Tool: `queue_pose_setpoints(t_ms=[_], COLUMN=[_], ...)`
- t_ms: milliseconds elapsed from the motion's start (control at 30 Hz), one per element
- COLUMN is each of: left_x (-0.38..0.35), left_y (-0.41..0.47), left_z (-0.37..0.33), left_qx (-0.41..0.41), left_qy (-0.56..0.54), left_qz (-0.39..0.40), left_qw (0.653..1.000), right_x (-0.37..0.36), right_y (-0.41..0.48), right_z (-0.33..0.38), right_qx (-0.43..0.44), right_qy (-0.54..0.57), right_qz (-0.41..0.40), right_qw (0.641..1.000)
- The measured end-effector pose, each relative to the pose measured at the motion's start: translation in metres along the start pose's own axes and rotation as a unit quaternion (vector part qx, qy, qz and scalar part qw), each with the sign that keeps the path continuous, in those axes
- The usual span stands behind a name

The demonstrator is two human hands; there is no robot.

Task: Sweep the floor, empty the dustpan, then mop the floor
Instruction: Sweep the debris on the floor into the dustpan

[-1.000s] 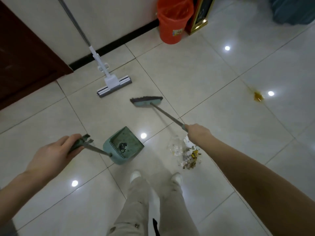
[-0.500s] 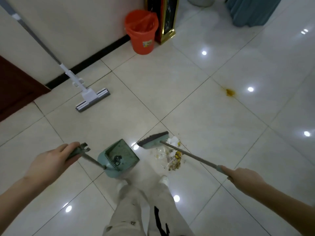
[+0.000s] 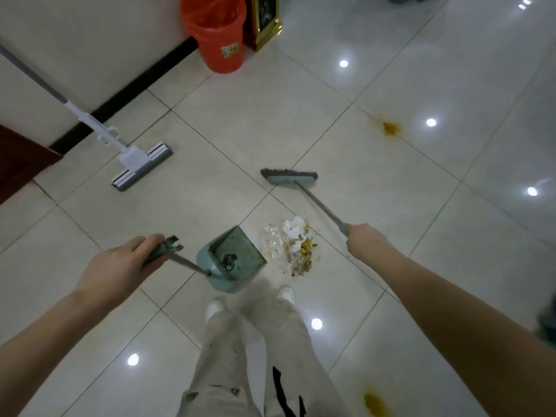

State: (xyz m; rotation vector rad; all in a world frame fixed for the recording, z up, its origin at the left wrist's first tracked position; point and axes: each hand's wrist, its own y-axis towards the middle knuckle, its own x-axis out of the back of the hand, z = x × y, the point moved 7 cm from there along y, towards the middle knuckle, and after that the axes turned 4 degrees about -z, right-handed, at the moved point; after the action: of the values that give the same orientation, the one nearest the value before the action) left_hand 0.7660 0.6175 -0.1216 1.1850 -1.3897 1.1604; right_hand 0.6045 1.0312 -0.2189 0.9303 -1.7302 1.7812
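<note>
My left hand point(image 3: 120, 266) grips the handle of a green dustpan point(image 3: 231, 261), which rests on the tiled floor just ahead of my feet with a little dark dirt inside. A pile of litter point(image 3: 293, 246), paper scraps and yellow bits, lies right beside the pan's open mouth. My right hand point(image 3: 364, 240) holds the handle of a green broom point(image 3: 288, 176), whose head sits on the floor beyond the pile. A white sponge mop point(image 3: 141, 165) leans against the wall at the left, and an orange bin point(image 3: 216, 31) lined with a bag stands by the wall at the top.
A yellow-brown stain point(image 3: 391, 127) marks the floor at the right, and another stain point(image 3: 374, 403) lies near the bottom edge. A dark wooden door point(image 3: 21, 161) is at the left. A gold-framed object point(image 3: 264, 22) stands next to the bin. My legs and white shoes are at the bottom centre.
The broom head has gone from right beside the litter out to the far side of the pile. My right hand came forward. The dustpan stayed next to the pile.
</note>
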Motion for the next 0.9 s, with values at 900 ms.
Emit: queue_pose_setpoints(t_ms=[900], left_x=[-0.029], left_y=[-0.026], left_z=[-0.02], left_qx=[-0.197], left_qy=[-0.048], left_qz=[-0.038], left_qw=[0.979], right_x=[-0.141], right_y=[-0.231], right_z=[0.035], right_qx=[-0.274], right_qy=[0.219], right_qz=[0.0], right_qw=[0.936])
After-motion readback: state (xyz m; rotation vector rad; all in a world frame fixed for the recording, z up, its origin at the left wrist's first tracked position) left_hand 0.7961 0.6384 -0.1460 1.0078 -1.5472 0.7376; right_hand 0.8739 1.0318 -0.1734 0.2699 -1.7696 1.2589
